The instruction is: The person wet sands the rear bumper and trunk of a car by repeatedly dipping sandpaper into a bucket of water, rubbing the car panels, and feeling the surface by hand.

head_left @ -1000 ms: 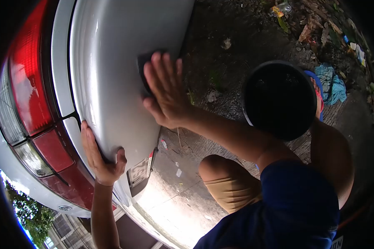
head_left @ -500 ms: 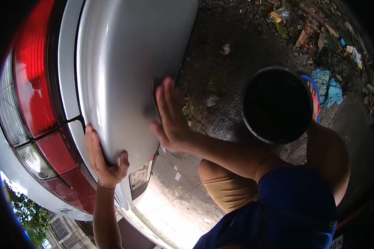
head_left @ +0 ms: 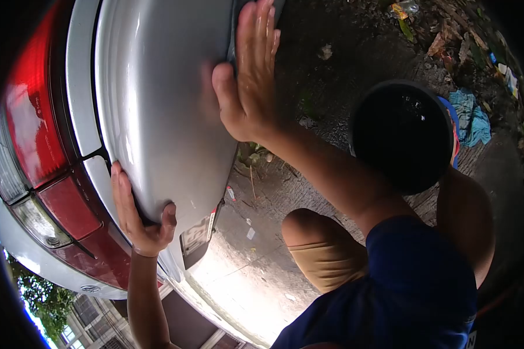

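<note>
The silver rear bumper (head_left: 169, 116) of a car fills the left centre, its face dull and matte. My left hand (head_left: 142, 218) braces on the bumper's near end, fingers stretched along the upper edge and thumb apart on the face. Higher up, my right hand (head_left: 250, 75) lies with straight fingers against the bumper's lower edge. Under its palm and fingers is a thin dark sheet (head_left: 232, 43), which looks like sandpaper; most of it is hidden. My right thumb sticks out to the side, and the skin looks wet.
A black bucket (head_left: 399, 174) with dark liquid stands beside my leg. Beyond it, a wet blue cloth (head_left: 471, 119) lies on the concrete near my foot. Red tail lights (head_left: 32, 128) adjoin the bumper, and a licence plate (head_left: 197, 235) sits below. Leaf litter (head_left: 448, 41) covers the far right ground.
My right hand has slid up and away along the bumper with the dark sheet beneath it. The left hand stays on the same corner; the view has shifted slightly.
</note>
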A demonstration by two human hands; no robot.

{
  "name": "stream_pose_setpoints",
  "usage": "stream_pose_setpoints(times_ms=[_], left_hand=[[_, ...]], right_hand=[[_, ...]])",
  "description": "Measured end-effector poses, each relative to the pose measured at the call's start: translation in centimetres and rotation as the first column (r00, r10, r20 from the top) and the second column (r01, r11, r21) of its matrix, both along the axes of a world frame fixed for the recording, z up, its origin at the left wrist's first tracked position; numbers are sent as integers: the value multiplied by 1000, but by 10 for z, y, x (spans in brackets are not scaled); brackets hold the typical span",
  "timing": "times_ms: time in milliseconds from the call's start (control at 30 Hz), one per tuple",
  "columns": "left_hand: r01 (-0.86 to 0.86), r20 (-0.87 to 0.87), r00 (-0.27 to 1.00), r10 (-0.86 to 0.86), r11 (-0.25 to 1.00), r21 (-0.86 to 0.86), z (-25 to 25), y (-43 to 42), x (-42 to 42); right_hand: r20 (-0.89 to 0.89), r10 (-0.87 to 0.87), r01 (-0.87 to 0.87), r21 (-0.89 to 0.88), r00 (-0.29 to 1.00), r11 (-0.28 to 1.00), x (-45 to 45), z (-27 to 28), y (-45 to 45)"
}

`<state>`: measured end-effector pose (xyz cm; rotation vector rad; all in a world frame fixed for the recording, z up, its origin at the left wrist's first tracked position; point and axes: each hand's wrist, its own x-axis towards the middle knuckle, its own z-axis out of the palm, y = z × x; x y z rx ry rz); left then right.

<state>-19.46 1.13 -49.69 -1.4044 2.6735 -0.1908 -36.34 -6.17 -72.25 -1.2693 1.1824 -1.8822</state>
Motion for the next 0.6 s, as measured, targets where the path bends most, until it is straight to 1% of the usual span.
stream_pose_setpoints(times_ms=[67,100,133,167,200,233,333,400,433,500,533,567,600], left_hand=[[6,-2,1000,-6,1000,-4,2,2,-2],[9,-19,1000,-9,1000,-7,1,1,-3],[18,-32,999,-19,1000,-10,1,0,-1],[18,-35,999,-18,1000,3,2,2,0],[19,-42,999,-19,1000,2,3,4,0],[20,-45,999,-21,1000,-3,2,4,-1],[17,-45,999,-16,1000,10,3,3,-2],[26,-72,997,-26,1000,0,2,0,-4],[35,-85,996,-35,999,-1,2,0,-2],[36,-80,996,-34,999,18,5,4,1],[33,-73,997,-32,999,12,5,4,0],[32,-65,997,-32,999,-5,2,3,-1],[29,-58,998,-30,1000,-7,2,3,-8]], right_hand=[[36,-41,38,93,998,995,-7,13,-8],[-55,43,-44,-15,998,999,25,19,32],[-134,76,-90,-104,988,990,41,13,55],[-277,50,-109,-201,960,974,38,-4,51],[-325,-4,-80,-244,946,966,35,-9,42],[-310,-28,-48,-237,950,970,26,-4,29],[-163,-20,1,-113,986,994,16,23,17],[-95,-47,40,-68,994,997,8,31,1],[-356,165,-255,-222,920,941,29,25,43],[-534,-51,-229,-443,844,867,57,-23,13],[-429,-64,-90,-328,901,940,11,-3,-15],[-322,-102,39,-195,941,980,-38,22,-38],[-223,-84,57,-123,971,991,-32,26,-36]])
